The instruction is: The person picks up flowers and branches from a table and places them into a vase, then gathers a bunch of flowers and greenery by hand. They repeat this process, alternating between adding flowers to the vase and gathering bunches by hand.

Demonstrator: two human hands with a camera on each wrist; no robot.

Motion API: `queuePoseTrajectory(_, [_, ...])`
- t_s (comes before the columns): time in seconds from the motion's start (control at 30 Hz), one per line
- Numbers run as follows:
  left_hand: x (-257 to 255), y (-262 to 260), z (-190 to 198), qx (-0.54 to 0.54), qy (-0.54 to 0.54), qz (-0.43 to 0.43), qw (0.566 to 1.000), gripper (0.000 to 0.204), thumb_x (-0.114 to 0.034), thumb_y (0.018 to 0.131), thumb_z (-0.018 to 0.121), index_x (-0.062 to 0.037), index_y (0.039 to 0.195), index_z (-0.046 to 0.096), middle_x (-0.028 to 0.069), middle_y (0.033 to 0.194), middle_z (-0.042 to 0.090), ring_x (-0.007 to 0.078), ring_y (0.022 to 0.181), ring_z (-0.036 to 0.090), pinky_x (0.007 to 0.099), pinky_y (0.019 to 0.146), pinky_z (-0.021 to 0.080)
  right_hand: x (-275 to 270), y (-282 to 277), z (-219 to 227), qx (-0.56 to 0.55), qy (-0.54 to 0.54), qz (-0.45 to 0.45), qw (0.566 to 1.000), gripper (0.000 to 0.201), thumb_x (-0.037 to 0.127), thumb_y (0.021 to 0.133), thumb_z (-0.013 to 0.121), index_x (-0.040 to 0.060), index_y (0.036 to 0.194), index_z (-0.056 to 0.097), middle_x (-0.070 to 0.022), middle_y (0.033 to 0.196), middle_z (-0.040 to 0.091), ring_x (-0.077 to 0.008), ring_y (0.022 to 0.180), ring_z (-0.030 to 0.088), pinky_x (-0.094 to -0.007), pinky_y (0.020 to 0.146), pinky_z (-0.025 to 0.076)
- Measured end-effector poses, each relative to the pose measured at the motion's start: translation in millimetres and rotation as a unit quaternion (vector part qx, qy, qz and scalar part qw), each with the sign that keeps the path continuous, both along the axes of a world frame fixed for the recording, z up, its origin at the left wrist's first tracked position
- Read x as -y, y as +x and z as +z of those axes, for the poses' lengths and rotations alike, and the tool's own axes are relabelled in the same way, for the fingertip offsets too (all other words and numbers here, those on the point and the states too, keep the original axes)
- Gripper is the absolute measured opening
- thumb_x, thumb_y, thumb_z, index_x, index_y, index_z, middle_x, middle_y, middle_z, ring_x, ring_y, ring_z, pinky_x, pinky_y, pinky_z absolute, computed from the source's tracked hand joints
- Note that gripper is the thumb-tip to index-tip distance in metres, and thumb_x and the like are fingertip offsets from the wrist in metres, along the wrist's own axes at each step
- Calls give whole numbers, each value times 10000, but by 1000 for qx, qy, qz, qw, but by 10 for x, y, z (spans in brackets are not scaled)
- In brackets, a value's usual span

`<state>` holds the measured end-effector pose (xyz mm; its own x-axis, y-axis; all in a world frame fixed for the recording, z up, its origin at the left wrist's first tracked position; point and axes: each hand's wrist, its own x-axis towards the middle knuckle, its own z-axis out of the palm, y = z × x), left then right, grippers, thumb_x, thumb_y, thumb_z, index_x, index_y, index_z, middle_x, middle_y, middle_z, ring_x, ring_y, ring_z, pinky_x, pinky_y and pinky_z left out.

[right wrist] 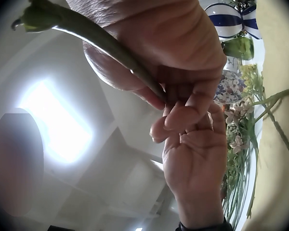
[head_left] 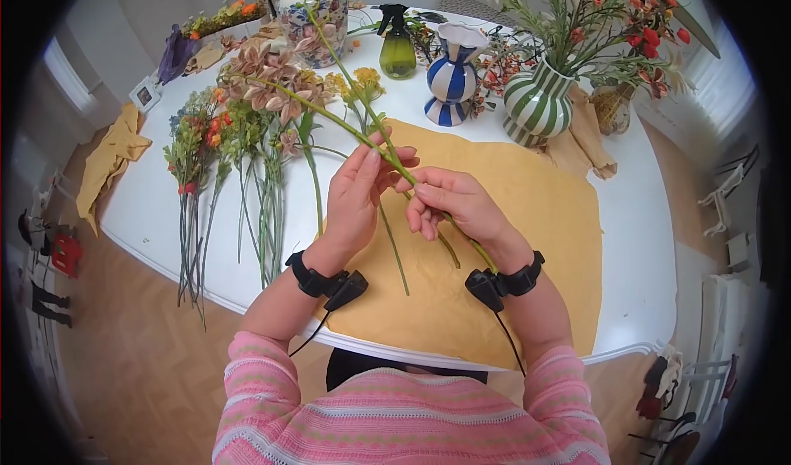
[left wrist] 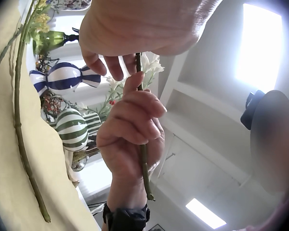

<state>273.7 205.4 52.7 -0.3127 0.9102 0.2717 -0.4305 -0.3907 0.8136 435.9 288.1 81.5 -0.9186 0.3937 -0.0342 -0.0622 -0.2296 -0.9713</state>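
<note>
My left hand point(head_left: 356, 191) holds a green orchid stem point(head_left: 317, 112) with thumb and fingers, below its dusty-pink blooms point(head_left: 265, 82). A second green stalk point(head_left: 336, 53), tipped with small round buds, slants up across it and meets it near the hands. Just lower down, my right hand point(head_left: 463, 204) pinches the stem between thumb and fingers, fingertips close to the left hand. Its cut lower end point(left wrist: 151, 196) sticks out past the right hand in the left wrist view. Under the hands, loose stems point(left wrist: 26, 159) lie on tan paper point(head_left: 535, 218).
Bundled flowers point(head_left: 198, 135) lie on the white table point(head_left: 148, 210) at left. Toward the back stand a floral vase point(head_left: 329, 30), a green spray bottle point(head_left: 399, 57), a blue-striped vase point(head_left: 451, 82) and a green-striped vase point(head_left: 535, 107) with red-flowered branches. Brown paper point(head_left: 115, 156) hangs over the left edge.
</note>
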Motion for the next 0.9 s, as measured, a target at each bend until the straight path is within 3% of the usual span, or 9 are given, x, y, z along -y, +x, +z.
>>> queuePoseTrajectory(0.23, [-29, -91, -129, -47, -31, 10, 998, 376, -224, 1029, 461, 14, 1320, 476, 103, 1024, 639, 184, 945, 611, 319, 886, 480, 13, -1, -5, 86, 79, -1, 993, 263, 182, 1011, 446, 14, 1156, 588, -28, 812, 656, -60, 659, 592, -193, 613, 470])
queuePoseTrajectory(0.37, [-41, -93, -138, -87, -41, 22, 995, 354, -213, 1026, 470, 23, 1288, 503, 100, 1009, 643, 164, 934, 608, 311, 883, 483, 16, 4, 19, 119, 140, -28, 983, 243, 157, 991, 494, -2, 1123, 622, -15, 816, 651, -53, 672, 580, -198, 633, 470])
queuePoseTrajectory(0.7, [-47, -203, -84, -121, -23, 77, 989, 328, -204, 1019, 490, 24, 1250, 542, 92, 985, 663, 144, 920, 614, 297, 865, 485, 25, -16, -22, 128, 176, -36, 975, 296, 184, 932, 604, -27, 1140, 617, -43, 833, 669, -74, 695, 602, -216, 647, 490])
queuePoseTrajectory(0.9, [-56, -232, -83, -158, -27, 122, 979, 309, -180, 1010, 506, 31, 1226, 569, 89, 954, 681, 133, 865, 625, 282, 820, 494, -24, -17, -121, 141, 221, -66, 963, 200, 146, 908, 629, -36, 992, 625, -57, 770, 676, -82, 640, 619, -216, 602, 490])
